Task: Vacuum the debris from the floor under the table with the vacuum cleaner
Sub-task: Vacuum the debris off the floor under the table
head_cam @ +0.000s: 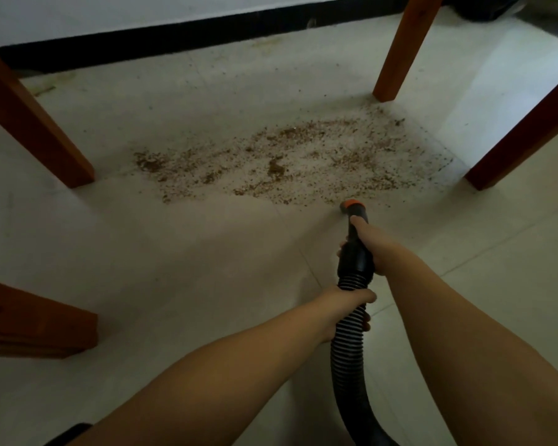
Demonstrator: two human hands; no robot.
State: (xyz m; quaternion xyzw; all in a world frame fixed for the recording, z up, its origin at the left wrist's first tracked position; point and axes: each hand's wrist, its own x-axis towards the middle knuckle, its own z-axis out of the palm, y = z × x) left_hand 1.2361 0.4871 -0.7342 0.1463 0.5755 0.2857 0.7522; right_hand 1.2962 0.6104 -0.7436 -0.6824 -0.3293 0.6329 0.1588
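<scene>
A wide patch of brown crumbly debris point(281, 162) lies on the pale tiled floor between the table legs. The vacuum's black ribbed hose point(348, 342) ends in a black handle with an orange-tipped nozzle point(352, 204), which sits at the near right edge of the debris. My right hand point(371, 243) grips the black handle just behind the nozzle, index finger stretched along it. My left hand point(345, 307) grips the ribbed hose a little lower down.
Wooden table legs stand around the patch: one at the left point(36, 123), one at the back right point(403, 49), one at the right point(525, 130), and a wooden piece at the near left point(36, 320). A white wall with black skirting point(161, 43) runs behind.
</scene>
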